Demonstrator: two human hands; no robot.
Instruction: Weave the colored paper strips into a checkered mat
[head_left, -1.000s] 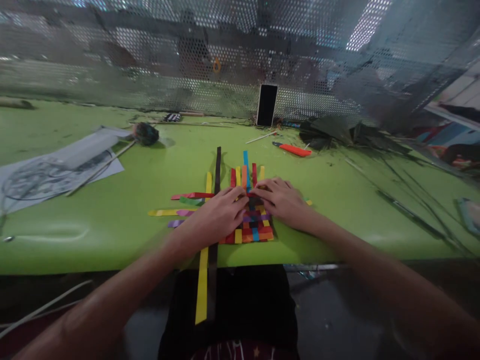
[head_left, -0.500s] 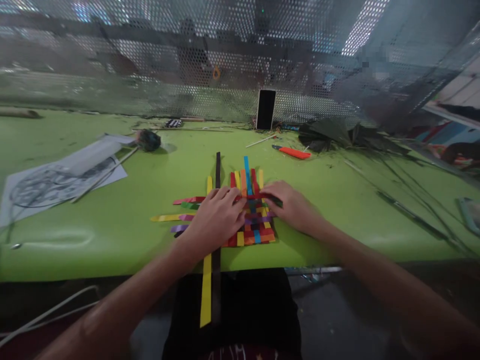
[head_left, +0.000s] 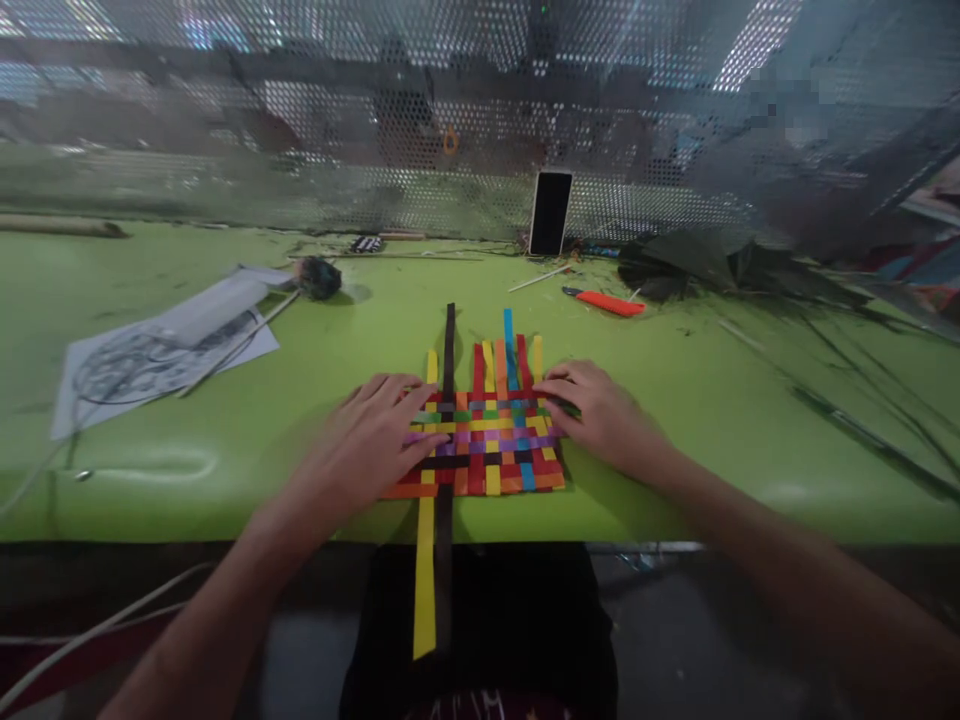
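On the green table [head_left: 225, 470] | your left hand [head_left: 367, 445] lies flat, fingers spread, on the woven paper mat [head_left: 487, 440] | your right hand [head_left: 600, 415] pinches its right edge.

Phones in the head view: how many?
1. A phone stands upright against the mesh wall at the back of the green table, beyond the woven paper strips. Clutter could hide others.

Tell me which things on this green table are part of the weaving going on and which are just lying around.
In use:
woven mat of coloured paper strips
long yellow strip
long dark strip
left hand, flat on the mat's left edge
right hand, at its right edge

Lying about:
phone
orange knife
printed sheet
dark leaves
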